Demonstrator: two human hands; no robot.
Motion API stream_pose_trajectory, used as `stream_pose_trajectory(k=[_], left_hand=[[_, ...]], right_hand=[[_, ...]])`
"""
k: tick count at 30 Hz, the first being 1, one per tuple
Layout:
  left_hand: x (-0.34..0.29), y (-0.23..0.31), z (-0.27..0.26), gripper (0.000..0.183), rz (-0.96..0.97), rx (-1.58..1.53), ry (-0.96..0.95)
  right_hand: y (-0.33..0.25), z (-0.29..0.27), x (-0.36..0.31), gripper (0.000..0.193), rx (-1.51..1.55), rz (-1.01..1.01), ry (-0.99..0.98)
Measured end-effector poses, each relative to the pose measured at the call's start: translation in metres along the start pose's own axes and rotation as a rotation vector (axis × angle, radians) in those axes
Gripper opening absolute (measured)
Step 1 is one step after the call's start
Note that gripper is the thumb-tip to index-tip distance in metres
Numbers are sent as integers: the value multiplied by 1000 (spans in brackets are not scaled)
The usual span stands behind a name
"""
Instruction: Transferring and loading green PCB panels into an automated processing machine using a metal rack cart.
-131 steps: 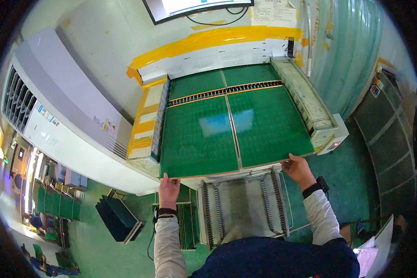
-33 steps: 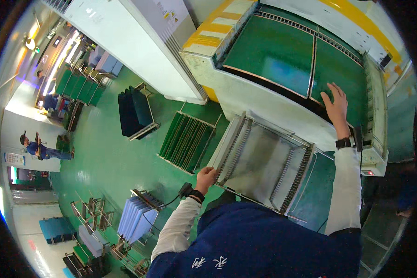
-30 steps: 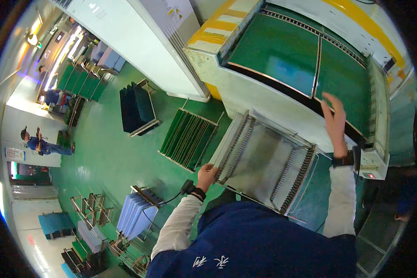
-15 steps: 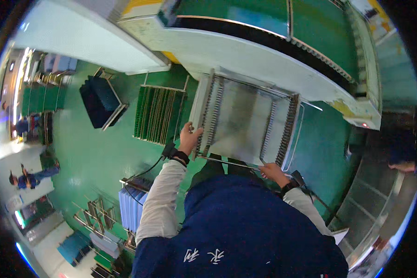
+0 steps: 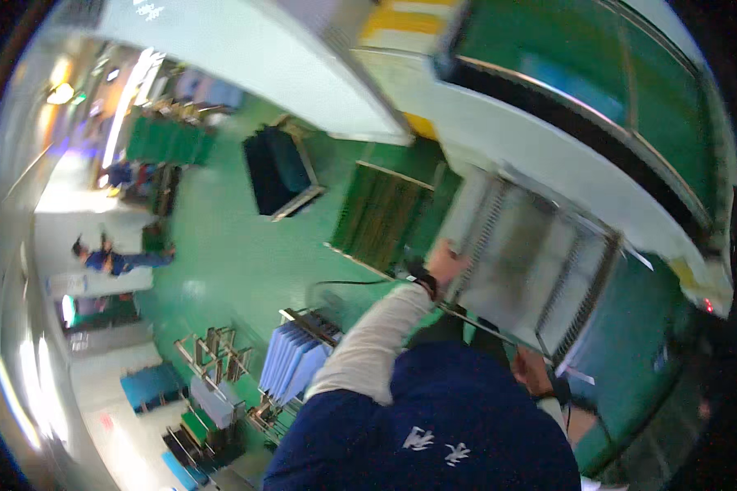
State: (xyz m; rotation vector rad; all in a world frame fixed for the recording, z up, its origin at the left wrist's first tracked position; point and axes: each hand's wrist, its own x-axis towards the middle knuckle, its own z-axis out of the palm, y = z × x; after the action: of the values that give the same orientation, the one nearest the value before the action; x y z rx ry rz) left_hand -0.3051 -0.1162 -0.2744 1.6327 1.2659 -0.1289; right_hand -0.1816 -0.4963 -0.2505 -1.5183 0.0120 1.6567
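Observation:
An unfilled metal rack [image 5: 516, 262] with toothed side rails stands in front of me, beside the long white machine. My left hand [image 5: 448, 263] is at the rack's left side rail, near its front corner. Motion blurs its fingers, so their grip is unclear. Closed at the near right corner, my right hand [image 5: 532, 372] holds the rack's front rod. Both wrists wear black bands, and a dark cable runs left from the left wrist.
Left of the rack stands another rack [image 5: 381, 217] of upright green boards. Dark panels fill a stand [image 5: 278, 172] beyond it. Nearer are a rack of light-blue panels [image 5: 291, 360] and bare metal frames [image 5: 213, 356]. The white machine [image 5: 565, 147] borders the far side. A person [image 5: 110, 258] is at far left.
My view has turned left, so the surroundings sit further right in the picture. Both hands remain at the rack, which stands in the same place beside the machine.

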Motion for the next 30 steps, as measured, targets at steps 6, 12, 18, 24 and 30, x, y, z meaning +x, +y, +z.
stream_pose_trajectory(k=[6, 12, 18, 24, 30], left_hand=[[-9, -5, -7, 77, 43, -53, -15], [-8, -7, -2, 71, -12, -246, -37], [-6, -13, -6, 68, 67, -133, 56], [-3, -35, 4, 69, 160, -73, 103], [-27, -3, -11, 70, 38, -104, 19]], right_hand=[[19, -4, 3, 39, 182, 182, 4], [-9, 1, 2, 35, -47, 196, 34], [43, -42, 50, 31, -927, -29, 111], [40, -45, 76, 30, -1372, -50, 165], [19, -31, 53, 29, -742, 44, 83]])
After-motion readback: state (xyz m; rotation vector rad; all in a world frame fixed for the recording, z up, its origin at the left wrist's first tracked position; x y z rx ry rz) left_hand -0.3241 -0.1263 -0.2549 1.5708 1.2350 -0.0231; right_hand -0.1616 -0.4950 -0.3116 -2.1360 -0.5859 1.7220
